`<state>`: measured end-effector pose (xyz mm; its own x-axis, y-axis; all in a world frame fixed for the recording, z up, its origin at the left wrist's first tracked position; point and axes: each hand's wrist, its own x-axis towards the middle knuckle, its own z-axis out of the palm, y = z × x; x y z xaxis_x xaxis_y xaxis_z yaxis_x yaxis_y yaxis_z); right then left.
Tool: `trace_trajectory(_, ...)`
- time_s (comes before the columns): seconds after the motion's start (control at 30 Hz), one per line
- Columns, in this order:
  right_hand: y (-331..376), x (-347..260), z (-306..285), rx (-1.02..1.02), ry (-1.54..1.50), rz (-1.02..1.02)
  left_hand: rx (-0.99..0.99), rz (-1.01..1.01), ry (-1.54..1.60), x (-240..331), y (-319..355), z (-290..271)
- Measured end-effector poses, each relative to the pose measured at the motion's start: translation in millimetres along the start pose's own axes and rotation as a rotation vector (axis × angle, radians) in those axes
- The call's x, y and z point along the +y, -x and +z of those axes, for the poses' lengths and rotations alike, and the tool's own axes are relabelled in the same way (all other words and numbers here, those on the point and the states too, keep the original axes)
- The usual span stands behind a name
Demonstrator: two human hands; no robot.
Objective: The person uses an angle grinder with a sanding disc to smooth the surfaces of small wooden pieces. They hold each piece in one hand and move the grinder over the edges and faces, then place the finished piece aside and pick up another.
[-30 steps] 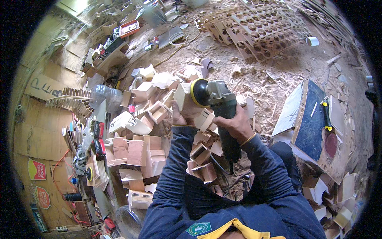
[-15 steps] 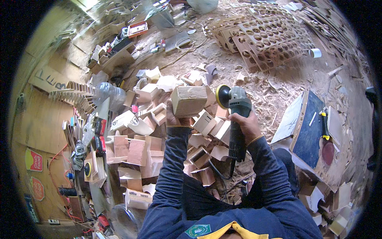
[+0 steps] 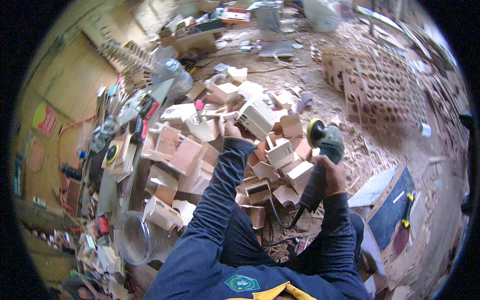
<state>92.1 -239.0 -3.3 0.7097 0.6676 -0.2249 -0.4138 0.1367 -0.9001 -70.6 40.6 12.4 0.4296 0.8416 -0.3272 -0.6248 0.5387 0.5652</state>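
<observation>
Right-hand fingers [image 3: 328, 164] wrap a grey-green cylindrical sander [image 3: 314, 185], held aside, seemingly sparing the pale wooden box [image 3: 257, 117] the left hand [image 3: 233, 129] grips.

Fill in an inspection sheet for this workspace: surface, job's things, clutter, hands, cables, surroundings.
Surface: floor strewn with shavings and dust.
Job's things: wooden box held up; power sander, its yellow-edged disc apart from the box.
Clutter: loose wooden pieces heaped in front of the person; boards with round holes farther off, to the right.
Hands: left hand holds the box; right hand grips the sander.
Cables: dark cord loops near the sander's lower end.
Surroundings: wooden wall at left; blue board at right.
</observation>
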Motion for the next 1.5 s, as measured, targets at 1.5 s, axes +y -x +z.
trace_trajectory(1.5, 24.3, -24.3, 11.8, 0.112, 0.128, 0.189, -0.269, -0.032, -1.798, 19.8, 13.5, -195.9)
